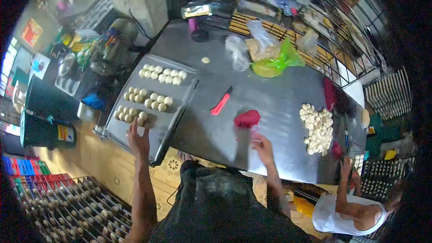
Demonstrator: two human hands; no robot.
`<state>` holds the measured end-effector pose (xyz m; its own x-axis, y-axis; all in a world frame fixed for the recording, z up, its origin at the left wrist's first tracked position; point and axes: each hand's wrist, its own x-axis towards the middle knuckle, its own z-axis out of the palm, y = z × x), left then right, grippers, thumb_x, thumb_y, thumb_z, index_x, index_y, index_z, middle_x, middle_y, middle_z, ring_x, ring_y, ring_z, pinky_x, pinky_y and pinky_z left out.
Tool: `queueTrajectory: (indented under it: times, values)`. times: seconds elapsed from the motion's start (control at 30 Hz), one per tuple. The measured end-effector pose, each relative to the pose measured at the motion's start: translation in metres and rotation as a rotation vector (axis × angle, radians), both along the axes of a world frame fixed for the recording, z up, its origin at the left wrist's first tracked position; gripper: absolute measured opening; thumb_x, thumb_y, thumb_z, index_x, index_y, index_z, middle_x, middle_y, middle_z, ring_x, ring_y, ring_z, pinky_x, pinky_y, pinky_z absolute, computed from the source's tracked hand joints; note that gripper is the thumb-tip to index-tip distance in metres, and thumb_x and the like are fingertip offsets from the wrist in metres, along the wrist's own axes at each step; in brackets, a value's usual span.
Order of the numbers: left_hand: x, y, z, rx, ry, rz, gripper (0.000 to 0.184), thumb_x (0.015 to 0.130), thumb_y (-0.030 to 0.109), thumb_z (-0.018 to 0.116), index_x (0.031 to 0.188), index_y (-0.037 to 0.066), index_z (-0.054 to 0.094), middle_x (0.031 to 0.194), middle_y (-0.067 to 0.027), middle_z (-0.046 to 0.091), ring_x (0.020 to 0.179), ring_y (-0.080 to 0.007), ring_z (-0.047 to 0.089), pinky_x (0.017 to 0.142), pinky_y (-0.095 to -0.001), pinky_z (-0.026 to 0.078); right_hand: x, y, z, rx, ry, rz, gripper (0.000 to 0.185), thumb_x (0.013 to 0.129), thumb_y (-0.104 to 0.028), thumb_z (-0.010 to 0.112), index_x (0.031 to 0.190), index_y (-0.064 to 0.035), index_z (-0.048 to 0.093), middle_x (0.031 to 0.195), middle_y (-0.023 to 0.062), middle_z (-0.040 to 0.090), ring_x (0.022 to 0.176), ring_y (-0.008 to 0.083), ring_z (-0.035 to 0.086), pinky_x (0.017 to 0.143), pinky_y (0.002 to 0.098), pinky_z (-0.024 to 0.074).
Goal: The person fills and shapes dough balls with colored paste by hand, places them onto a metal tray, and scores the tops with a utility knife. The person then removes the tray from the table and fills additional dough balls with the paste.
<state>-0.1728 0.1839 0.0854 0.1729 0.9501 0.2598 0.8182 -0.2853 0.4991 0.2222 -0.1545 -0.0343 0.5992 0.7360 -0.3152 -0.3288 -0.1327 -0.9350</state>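
Note:
My left hand [138,140] reaches over the near edge of a metal tray [135,132]. Its fingers are apart, with the tips at a pale dough ball [142,116]; whether they touch it is hard to see. Several more dough balls [158,102] sit on the tray in grouped rows. Above the table's front part is my right hand [263,148], fingers apart and slightly blurred, with nothing plainly held. Just beyond it lies a lump of dark pink paste [247,119]. A red-handled cutter knife [221,102] rests between the tray and the paste.
A pile of small dough pieces [317,128] lies to the right on the table [279,94]. Plastic bags [274,58] and a single flat dough piece [205,60] are farther back. A co-worker in a white top [346,213] works at the right edge. Loaded racks [72,211] stand lower left.

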Motion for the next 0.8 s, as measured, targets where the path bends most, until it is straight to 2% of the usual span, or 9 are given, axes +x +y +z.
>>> queueTrajectory:
  times: [0.03, 0.1, 0.13, 0.23, 0.33, 0.5, 0.6, 0.73, 0.8]
  values:
    - [0.012, -0.019, 0.005, -0.144, -0.05, 0.081, 0.05, 0.083, 0.007, 0.072, 0.131, 0.006, 0.059, 0.117, -0.0151, 0.064, 0.109, -0.0291, 0.06, 0.089, -0.0368, 0.05, 0.038, -0.032, -0.037, 0.066, -0.002, -0.14, 0.042, 0.09, 0.002, 0.063, 0.132, 0.0, 0.057, 0.118, 0.0125, 0.064, 0.106, 0.0209, 0.064, 0.086, 0.032, 0.056]
    - [0.033, -0.057, -0.027, -0.023, -0.233, -0.073, 0.049, 0.083, 0.005, 0.072, 0.13, 0.006, 0.06, 0.113, -0.0153, 0.064, 0.107, -0.0282, 0.06, 0.088, -0.0364, 0.05, 0.11, -0.082, -0.046, -0.256, -0.57, -0.283, 0.048, 0.089, -0.002, 0.065, 0.135, -0.0002, 0.053, 0.132, 0.0154, 0.057, 0.118, 0.0227, 0.058, 0.097, 0.0348, 0.0506]
    - [0.043, -0.077, -0.052, 0.086, -0.414, -0.229, 0.048, 0.082, 0.003, 0.072, 0.129, 0.006, 0.06, 0.11, -0.0155, 0.064, 0.105, -0.0273, 0.06, 0.087, -0.036, 0.051, 0.141, -0.104, -0.031, -0.621, -1.127, -0.244, 0.051, 0.089, -0.004, 0.066, 0.138, -0.0003, 0.051, 0.139, 0.0173, 0.052, 0.124, 0.0247, 0.054, 0.102, 0.0373, 0.0473]
    - [0.077, -0.136, -0.083, -0.28, -0.839, -0.169, 0.042, 0.082, 0.002, 0.072, 0.124, 0.005, 0.064, 0.109, -0.0151, 0.066, 0.102, -0.0273, 0.063, 0.082, -0.0359, 0.052, 0.218, -0.169, -0.056, -0.517, -0.992, -0.389, 0.054, 0.091, -0.011, 0.065, 0.141, -0.0005, 0.047, 0.148, 0.0202, 0.041, 0.13, 0.0311, 0.048, 0.108, 0.0427, 0.0412]
    - [0.112, -0.189, -0.036, -0.22, -0.33, -0.285, 0.032, 0.087, 0.006, 0.073, 0.118, 0.006, 0.066, 0.108, -0.0077, 0.069, 0.092, -0.0202, 0.065, 0.075, -0.0344, 0.055, 0.234, -0.207, -0.034, -0.872, -1.644, -0.206, 0.061, 0.092, -0.024, 0.065, 0.147, -0.0104, 0.043, 0.145, 0.0224, 0.044, 0.132, 0.0445, 0.042, 0.109, 0.0504, 0.0387]
    - [0.12, -0.229, -0.059, -0.437, -0.297, -0.237, 0.028, 0.088, 0.004, 0.072, 0.115, 0.006, 0.067, 0.105, -0.0068, 0.071, 0.095, -0.0184, 0.066, 0.074, -0.0344, 0.056, 0.21, -0.211, -0.023, -0.607, -1.105, -0.167, 0.049, 0.095, -0.026, 0.06, 0.14, -0.0083, 0.05, 0.148, 0.0215, 0.04, 0.131, 0.0417, 0.041, 0.11, 0.0491, 0.0355]
    - [0.13, -0.234, -0.057, -0.486, -0.323, -0.245, 0.025, 0.089, 0.004, 0.07, 0.114, 0.005, 0.068, 0.104, -0.0074, 0.071, 0.095, -0.0165, 0.066, 0.073, -0.0335, 0.056, 0.163, -0.183, 0.034, -1.165, -1.439, -0.145, 0.04, 0.095, -0.028, 0.058, 0.13, -0.0087, 0.06, 0.142, 0.0223, 0.045, 0.128, 0.0419, 0.043, 0.108, 0.0503, 0.036]
    - [0.143, -0.229, -0.072, -0.556, -0.404, -0.342, 0.023, 0.09, 0.005, 0.07, 0.114, 0.004, 0.068, 0.109, -0.0083, 0.071, 0.096, -0.0147, 0.065, 0.075, -0.0327, 0.056, 0.199, -0.191, 0.005, -1.139, -1.354, -0.13, 0.027, 0.095, -0.025, 0.058, 0.111, -0.0056, 0.067, 0.128, 0.0193, 0.056, 0.124, 0.0392, 0.046, 0.104, 0.0492, 0.038]
    - [0.16, -0.22, -0.077, -0.53, -0.388, -0.454, 0.024, 0.092, 0.007, 0.068, 0.116, 0.003, 0.068, 0.113, -0.0084, 0.07, 0.097, -0.0146, 0.064, 0.077, -0.0327, 0.055, 0.21, -0.183, 0.007, -0.972, -1.51, -0.109, 0.019, 0.095, -0.021, 0.059, 0.098, -0.0056, 0.069, 0.111, 0.0145, 0.064, 0.111, 0.0278, 0.055, 0.096, 0.0419, 0.0435]
